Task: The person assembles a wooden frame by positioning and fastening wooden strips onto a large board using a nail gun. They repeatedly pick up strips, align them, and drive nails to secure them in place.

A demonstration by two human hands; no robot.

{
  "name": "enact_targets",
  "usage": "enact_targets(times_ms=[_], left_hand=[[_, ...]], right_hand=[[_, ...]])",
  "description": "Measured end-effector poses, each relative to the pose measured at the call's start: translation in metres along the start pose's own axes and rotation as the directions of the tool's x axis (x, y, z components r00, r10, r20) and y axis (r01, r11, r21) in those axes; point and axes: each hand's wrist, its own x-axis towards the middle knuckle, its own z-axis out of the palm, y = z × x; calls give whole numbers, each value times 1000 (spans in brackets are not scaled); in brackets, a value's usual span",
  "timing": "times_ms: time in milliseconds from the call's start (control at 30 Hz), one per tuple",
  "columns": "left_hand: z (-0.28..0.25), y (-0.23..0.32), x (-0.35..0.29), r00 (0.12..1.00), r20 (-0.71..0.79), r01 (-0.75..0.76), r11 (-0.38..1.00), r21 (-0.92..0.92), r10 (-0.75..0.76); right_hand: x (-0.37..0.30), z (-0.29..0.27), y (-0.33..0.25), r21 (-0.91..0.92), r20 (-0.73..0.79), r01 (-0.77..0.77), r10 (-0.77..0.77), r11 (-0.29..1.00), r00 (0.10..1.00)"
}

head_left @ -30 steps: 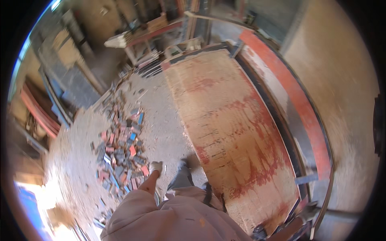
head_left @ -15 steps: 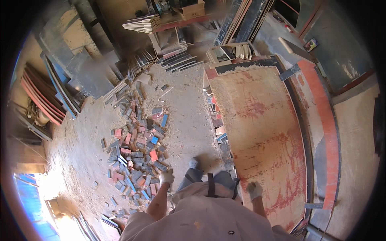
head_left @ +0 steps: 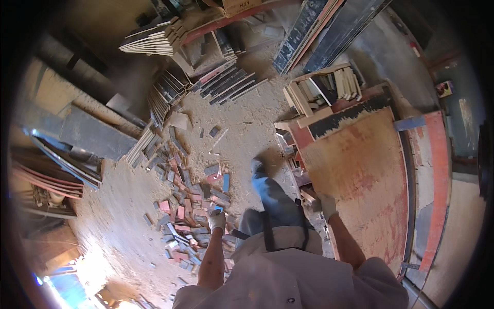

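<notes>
My left hand (head_left: 217, 220), in a pale glove, hangs by my left side above the edge of a scattered heap of small wooden blocks (head_left: 191, 212). Its fingers look curled in, and no held thing shows. Just beyond its fingertips a blue block (head_left: 218, 209) lies in the heap. My right hand (head_left: 326, 207), gloved too, is over the left edge of a large wooden panel (head_left: 357, 180) with red stains and a dark border. Blur hides how its fingers are set. A light wood piece (head_left: 310, 194) lies beside it; touching or apart, I cannot tell.
Beyond the panel stands a wooden box of offcuts (head_left: 329, 87), with long dark boards (head_left: 303, 36) leaning behind it. Stacked strips (head_left: 226, 82) lie ahead on the dusty floor. Large sheets (head_left: 98, 134) and curved red boards (head_left: 46, 177) lean at the left.
I have stepped forward and my view has turned, so the panel's far end and the offcut box are nearer. My right hand has swung forward along the panel's edge.
</notes>
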Motion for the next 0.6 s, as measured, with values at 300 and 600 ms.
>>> enact_targets(times_ms=[300, 600], left_hand=[[-47, 171, 249, 941, 71, -331, 856, 397, 331], [97, 377, 583, 813, 237, -578, 689, 439, 532]], right_hand=[[213, 284, -252, -160, 228, 48, -10, 986, 974], [588, 418, -289, -415, 53, -145, 183, 898, 982]])
